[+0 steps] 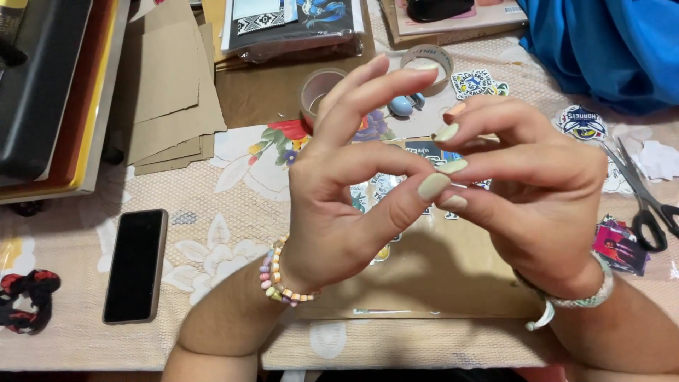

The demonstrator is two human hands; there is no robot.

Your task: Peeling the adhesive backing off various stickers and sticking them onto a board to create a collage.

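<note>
Pinching: left hand (332, 205) and right hand (544, 198) met fingertip to fingertip above the middle of the table, narrowed to a fine grip as if to peel or pick at something thin; whatever sat between the pale green nails was too small to tell.
Left hand: thumb and forefinger nearly closed, the other fingers fanned upward — kept clear of the pinch.
Right hand: curled, fingers stacked toward the left thumb.
Wrists: pastel bead bracelet (277, 279) on the left, pale woven band (566, 308) on the right.
Beneath: flat brown cardboard sheet (453, 269), matte, with glossy stickers (382, 185) on its far part.
Far side: two tape rolls (317, 88), round and hollow, within reach; more die-cut stickers (581, 122) lay to the right.
Right: scissors (647, 201), black handles, metal blades — parked beside the work.
Left: dark phone (135, 265) lying screen up, a black and red scrunchie (27, 297), stacked cardboard pieces (173, 92).
Surface: floral tablecloth (212, 247), soft and beige.
Far right: blue cloth (608, 42), crumpled.
</note>
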